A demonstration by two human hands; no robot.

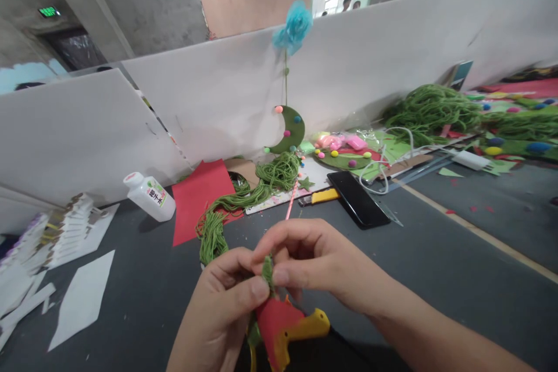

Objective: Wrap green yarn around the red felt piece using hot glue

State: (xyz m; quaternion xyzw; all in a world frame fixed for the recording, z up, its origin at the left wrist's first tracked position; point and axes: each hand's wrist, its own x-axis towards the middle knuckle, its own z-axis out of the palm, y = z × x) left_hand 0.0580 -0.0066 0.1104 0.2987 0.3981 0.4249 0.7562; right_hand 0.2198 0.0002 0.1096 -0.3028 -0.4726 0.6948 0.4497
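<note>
My left hand [220, 308] and my right hand [305, 258] meet low in the middle of the view, fingers pinched together on a small tuft of green yarn [267, 270]. Just beneath the hands sits a red and yellow glue gun [285, 325], partly hidden by my left hand. A pink striped stick [291, 200] rises behind my right fingers. A long bundle of green yarn [244, 197] lies on the dark table beyond the hands.
A white glue bottle [148, 196] and red felt sheet [198, 200] lie at left, white paper cutouts [65, 244] further left. A black phone [357, 197], a yellow utility knife [320, 196], a green felt moon [290, 131] with pompoms and a yarn pile [429, 107] lie behind.
</note>
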